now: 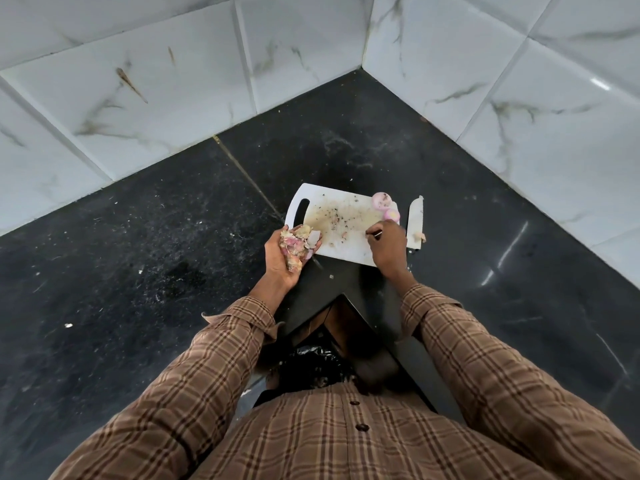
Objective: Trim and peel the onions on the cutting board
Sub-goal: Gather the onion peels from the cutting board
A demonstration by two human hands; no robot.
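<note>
At the cutting board's (pixel 349 206) near-left edge, left hand (pixel 282 256) cups onion skins (pixel 296 245).

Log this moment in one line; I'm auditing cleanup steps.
left hand: holds onion peels | right hand: on cutting board | peeled onions: board corner | knife: beside board

White marble-look wall tiles (pixel 138 81) fill the upper frame, a black speckled countertop (pixel 156 244) lies below, a black bag (pixel 311 367) at lower centre
</note>
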